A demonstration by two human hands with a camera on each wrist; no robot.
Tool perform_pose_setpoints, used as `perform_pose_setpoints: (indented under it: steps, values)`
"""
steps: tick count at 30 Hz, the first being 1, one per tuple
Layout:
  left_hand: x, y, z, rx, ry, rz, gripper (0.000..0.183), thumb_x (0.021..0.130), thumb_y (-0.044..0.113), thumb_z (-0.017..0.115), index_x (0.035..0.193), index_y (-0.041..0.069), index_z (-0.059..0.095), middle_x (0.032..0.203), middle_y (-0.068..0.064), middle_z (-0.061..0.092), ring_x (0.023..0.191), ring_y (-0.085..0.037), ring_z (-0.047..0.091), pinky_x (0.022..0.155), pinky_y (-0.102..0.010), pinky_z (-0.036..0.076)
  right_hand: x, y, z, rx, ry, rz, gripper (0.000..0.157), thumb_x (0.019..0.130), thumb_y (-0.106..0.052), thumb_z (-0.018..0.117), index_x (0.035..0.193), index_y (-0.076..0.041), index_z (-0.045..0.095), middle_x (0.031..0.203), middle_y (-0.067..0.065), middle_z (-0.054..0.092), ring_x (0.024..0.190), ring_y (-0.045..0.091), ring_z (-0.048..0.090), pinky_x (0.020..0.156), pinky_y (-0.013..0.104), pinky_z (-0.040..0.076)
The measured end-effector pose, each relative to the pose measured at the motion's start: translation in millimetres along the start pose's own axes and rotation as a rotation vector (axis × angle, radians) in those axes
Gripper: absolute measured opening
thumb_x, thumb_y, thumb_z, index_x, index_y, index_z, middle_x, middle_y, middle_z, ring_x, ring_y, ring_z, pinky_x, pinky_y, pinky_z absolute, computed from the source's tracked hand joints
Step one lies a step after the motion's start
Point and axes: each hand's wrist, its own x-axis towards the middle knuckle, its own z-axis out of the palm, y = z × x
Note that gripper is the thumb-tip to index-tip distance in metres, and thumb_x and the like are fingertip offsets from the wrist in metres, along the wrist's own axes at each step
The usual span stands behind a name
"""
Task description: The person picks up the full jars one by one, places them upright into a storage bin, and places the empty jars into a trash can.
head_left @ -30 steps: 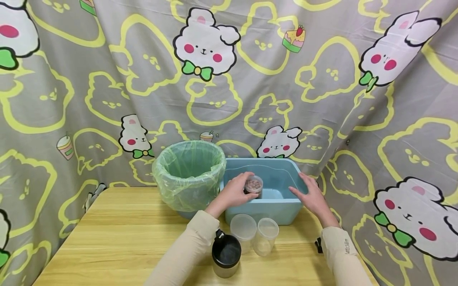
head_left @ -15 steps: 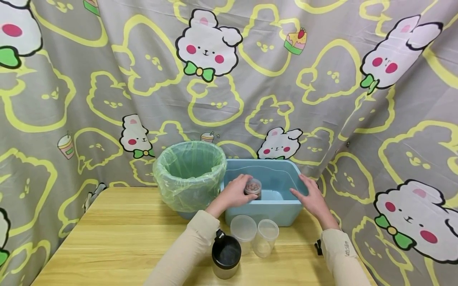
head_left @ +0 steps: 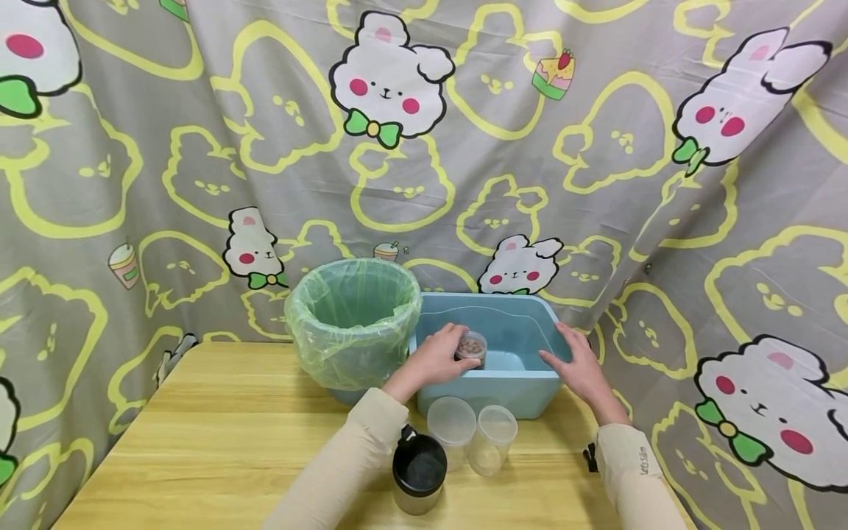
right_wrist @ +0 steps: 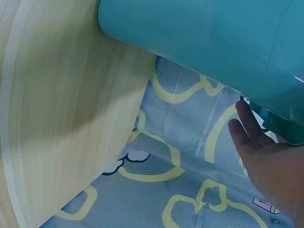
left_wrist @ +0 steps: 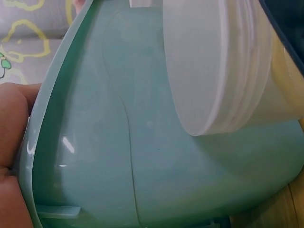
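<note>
Inside the blue bin [head_left: 530, 394], toward its left near side: a small round tub [head_left: 472, 347] is held, with its lower part hidden by the bin's near wall.
Tub, look: a clear, see-through side and a pale, thin ring at the top are shown; the outline is short and cylindrical.
Tub, contents: brownish-pink pieces, rounded and small, are seen packed together near the top; a darker tone is shown lower down. Whether a clear lid is fitted cannot be told.
Left hand [head_left: 435, 358]: the tub is gripped between thumb and fingers, with the wrist passed over the bin's near rim.
Right hand [head_left: 581, 368]: the bin's right rim is straddled, thumb spread toward the inside, fingers fairly straight along the outside; how firmly it is pressed cannot be told.
Before the bin: a wide clear container [head_left: 452, 427] with a whitish lid, a narrower clear container [head_left: 492, 442] and a black-lidded jar [head_left: 419, 475] are stood close together on the wooden table [head_left: 232, 427].
Left of the bin: a bucket [head_left: 347, 395] is lined with a translucent green bag [head_left: 351, 357].
</note>
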Motion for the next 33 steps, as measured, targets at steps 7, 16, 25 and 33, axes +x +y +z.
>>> perform_pose_setpoints:
  steps: [7,16,25,33]
  values:
    - [2.1,-0.6,-1.5,-0.008,0.019,0.000,0.063,0.096,0.039,0.073,0.147,0.007,0.052,0.133,-0.011,0.061,0.112,-0.025,0.062,0.100,-0.047,0.050,0.1,-0.9,-1.1,0.009,0.004,-0.002,0.081,0.100,-0.038,0.067,0.162,-0.002,0.029,0.165,0.029,0.023,0.151,0.052,0.023,0.119,0.072,0.021]
    - [5.3,0.0,-3.2,-0.004,0.013,-0.038,0.061,0.092,0.035,0.078,0.141,0.006,0.058,0.132,-0.012,0.065,0.116,-0.027,0.063,0.102,-0.047,0.051,0.0,-3.1,-1.4,0.011,0.008,-0.007,0.080,0.100,-0.036,0.068,0.162,-0.001,0.030,0.164,0.029,0.024,0.150,0.052,0.025,0.119,0.072,0.022]
    - [7.8,1.5,-1.2,0.017,0.009,-0.063,0.060,0.091,0.042,0.079,0.136,0.006,0.062,0.129,-0.011,0.068,0.119,-0.029,0.063,0.102,-0.047,0.051,-1.2,-4.6,-2.9,0.006,0.016,-0.009,0.079,0.100,-0.036,0.068,0.161,-0.001,0.031,0.164,0.029,0.025,0.151,0.052,0.024,0.119,0.072,0.022]
    - [9.4,2.0,-0.1,0.059,-0.011,-0.085,0.057,0.091,0.037,0.078,0.136,0.006,0.063,0.127,-0.012,0.069,0.115,-0.030,0.065,0.099,-0.046,0.053,-0.7,-1.6,-1.4,0.009,0.004,-0.009,0.081,0.100,-0.037,0.068,0.162,-0.003,0.030,0.165,0.028,0.023,0.151,0.052,0.023,0.118,0.073,0.021]
